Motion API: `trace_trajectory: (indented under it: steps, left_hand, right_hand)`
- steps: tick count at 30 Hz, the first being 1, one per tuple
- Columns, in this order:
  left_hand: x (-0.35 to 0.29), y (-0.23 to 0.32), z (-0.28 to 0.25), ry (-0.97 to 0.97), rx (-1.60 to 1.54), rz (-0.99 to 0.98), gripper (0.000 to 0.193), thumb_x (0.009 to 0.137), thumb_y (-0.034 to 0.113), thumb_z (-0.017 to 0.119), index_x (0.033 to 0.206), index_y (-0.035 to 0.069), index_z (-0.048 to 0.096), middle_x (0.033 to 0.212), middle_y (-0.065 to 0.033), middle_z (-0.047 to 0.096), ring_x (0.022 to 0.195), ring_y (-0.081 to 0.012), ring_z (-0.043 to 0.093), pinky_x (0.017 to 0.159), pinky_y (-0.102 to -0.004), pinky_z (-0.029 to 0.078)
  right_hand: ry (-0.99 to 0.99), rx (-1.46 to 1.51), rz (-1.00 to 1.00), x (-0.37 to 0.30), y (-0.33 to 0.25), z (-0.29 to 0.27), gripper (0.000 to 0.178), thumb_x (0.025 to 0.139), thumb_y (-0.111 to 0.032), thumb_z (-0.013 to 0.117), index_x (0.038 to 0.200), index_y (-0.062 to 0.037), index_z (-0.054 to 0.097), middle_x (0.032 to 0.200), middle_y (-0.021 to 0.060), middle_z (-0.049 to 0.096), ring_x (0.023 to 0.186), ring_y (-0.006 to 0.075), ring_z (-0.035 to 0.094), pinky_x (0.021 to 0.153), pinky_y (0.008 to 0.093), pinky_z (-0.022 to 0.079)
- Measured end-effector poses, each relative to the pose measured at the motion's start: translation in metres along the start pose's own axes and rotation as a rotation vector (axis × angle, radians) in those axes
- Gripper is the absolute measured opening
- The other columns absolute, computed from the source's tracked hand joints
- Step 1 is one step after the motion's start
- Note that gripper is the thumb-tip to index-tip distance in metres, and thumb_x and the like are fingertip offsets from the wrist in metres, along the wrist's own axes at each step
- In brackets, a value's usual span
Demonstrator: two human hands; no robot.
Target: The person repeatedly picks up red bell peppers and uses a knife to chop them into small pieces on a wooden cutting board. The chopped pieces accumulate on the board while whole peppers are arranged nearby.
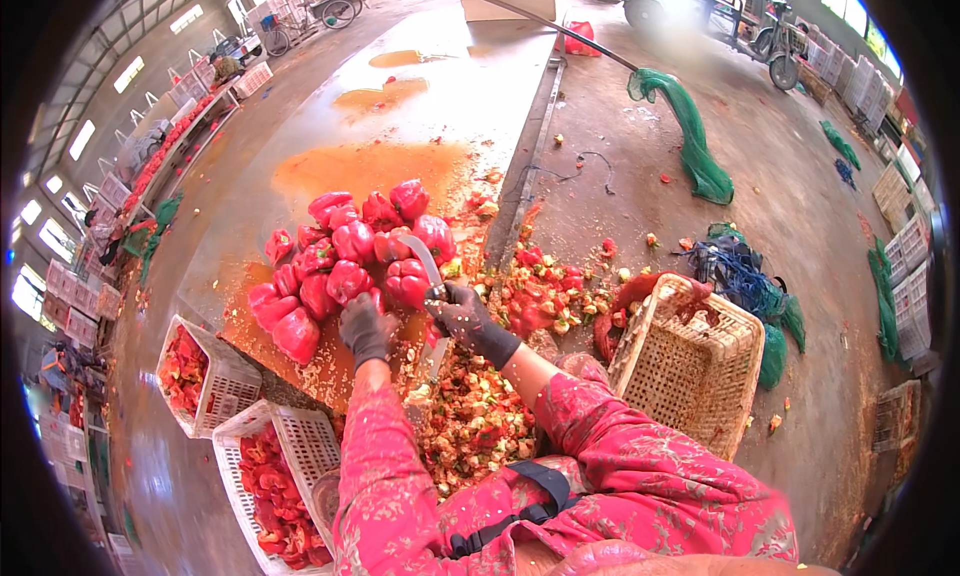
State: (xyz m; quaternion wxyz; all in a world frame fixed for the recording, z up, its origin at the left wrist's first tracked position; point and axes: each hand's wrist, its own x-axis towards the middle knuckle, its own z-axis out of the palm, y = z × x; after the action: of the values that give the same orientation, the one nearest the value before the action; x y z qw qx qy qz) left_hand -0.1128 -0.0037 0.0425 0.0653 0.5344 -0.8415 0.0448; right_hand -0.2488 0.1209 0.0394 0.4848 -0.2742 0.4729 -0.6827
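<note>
My right hand (466, 318), in a dark glove, is closed around the handle of a knife (427, 260). Its curved blade points up and away, in front of the pile of red bell peppers (352, 242). To its left, my left hand (367, 330), also gloved, has its fingers bent around a red bell pepper (377, 299) at the near edge of the pile; the hand hides part of this pepper. The whole peppers rest on a wet metal table (330, 106). Below my hands lies a heap of pepper cores and scraps (475, 406).
Two white crates of red pepper pieces, one farther (222, 388) and one nearer (308, 444), stand at the left. An empty-looking yellowish basket (700, 376) tilts at my right. Beyond it are tangled nets (740, 276). A long-handled green net (690, 136) reaches from the table to the floor.
</note>
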Motion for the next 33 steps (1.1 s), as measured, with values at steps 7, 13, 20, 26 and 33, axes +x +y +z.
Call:
trace_trajectory:
  steps: [7, 13, 20, 26, 33]
  left_hand:
    - [-0.065, -0.115, 0.050, 0.497, -0.839, -0.064, 0.046, 0.071, 0.027, 0.067, 0.109, 0.004, 0.054, 0.108, -0.0177, 0.055, 0.095, -0.0331, 0.053, 0.082, -0.0417, 0.044]
    - [-0.102, -0.104, 0.016, 0.461, -0.795, -0.071, 0.046, 0.063, 0.019, 0.072, 0.102, 0.000, 0.055, 0.092, -0.0167, 0.054, 0.087, -0.0321, 0.052, 0.078, -0.0401, 0.044]
    - [-0.105, -0.106, 0.009, 0.385, -0.846, -0.110, 0.045, 0.065, 0.019, 0.073, 0.100, -0.002, 0.054, 0.093, -0.0174, 0.054, 0.088, -0.0321, 0.053, 0.078, -0.0394, 0.045]
    - [-0.105, -0.107, 0.013, 0.387, -0.901, -0.097, 0.045, 0.066, 0.023, 0.074, 0.099, -0.001, 0.054, 0.090, -0.0149, 0.053, 0.085, -0.0305, 0.052, 0.076, -0.0383, 0.045]
    - [-0.103, -0.116, 0.012, 0.308, -0.853, -0.081, 0.043, 0.069, 0.022, 0.072, 0.099, -0.001, 0.052, 0.090, -0.0144, 0.052, 0.084, -0.0292, 0.052, 0.073, -0.0377, 0.044]
  right_hand:
    - [-0.245, -0.053, -0.031, -0.006, 0.029, 0.021, 0.013, 0.078, -0.007, 0.055, 0.087, -0.0071, 0.046, 0.060, -0.0005, 0.044, 0.049, 0.0114, 0.047, 0.043, 0.0268, 0.037]
    - [-0.329, -1.047, -0.391, -0.043, 0.019, 0.053, 0.023, 0.078, -0.016, 0.056, 0.092, -0.0016, 0.047, 0.073, 0.0178, 0.056, 0.072, 0.0378, 0.057, 0.060, 0.0447, 0.045]
    - [-0.275, -1.285, -0.543, -0.042, 0.021, 0.069, 0.020, 0.080, -0.020, 0.056, 0.092, -0.0042, 0.053, 0.085, 0.0162, 0.055, 0.071, 0.0338, 0.058, 0.058, 0.0432, 0.046]
    - [-0.307, -1.509, -0.460, -0.027, 0.035, 0.086, 0.020, 0.083, -0.017, 0.050, 0.097, -0.0031, 0.045, 0.082, 0.0148, 0.058, 0.069, 0.0313, 0.062, 0.055, 0.0421, 0.049]
    - [-0.362, -1.590, -0.302, -0.020, 0.056, 0.099, 0.021, 0.087, -0.020, 0.042, 0.099, -0.0041, 0.047, 0.086, 0.0158, 0.058, 0.071, 0.0329, 0.062, 0.058, 0.0441, 0.049]
